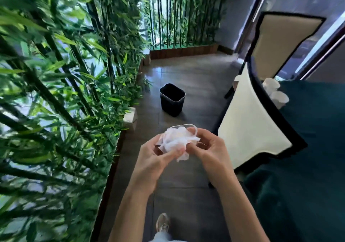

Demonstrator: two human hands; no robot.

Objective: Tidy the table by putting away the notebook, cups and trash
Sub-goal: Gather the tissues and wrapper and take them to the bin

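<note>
Left hand: your left hand (155,159) sat at lower centre of the frame, fingers curled around the crumpled tissue (175,142), thumb pressed against its underside.
Right hand: your right hand (207,148) sat just right of the left one, fingers closed on the right side of the same tissue wad; a clear plastic cup (188,126) showed behind the wad, its rim against your right fingertips.
Trash: the white tissue was held between both hands, above the floor, not touching anything else.
Bin: a black waste bin (172,99) stood open on the grey tiled floor (186,169) at centre frame, beyond the hands and well apart from them.
Cups: white paper cups (275,92) lay at the near edge of the counter (308,139), right of frame, partly hidden behind a chair back.
Counter: covered in dark green cloth, filling the right side.
Chairs: two cream chairs (252,124) with black trim stood against the counter.
Plants: bamboo foliage (56,92) filled the left of the frame.
Notebook: could not be seen.
Foot: one shoe (162,222) showed at the bottom edge.
</note>
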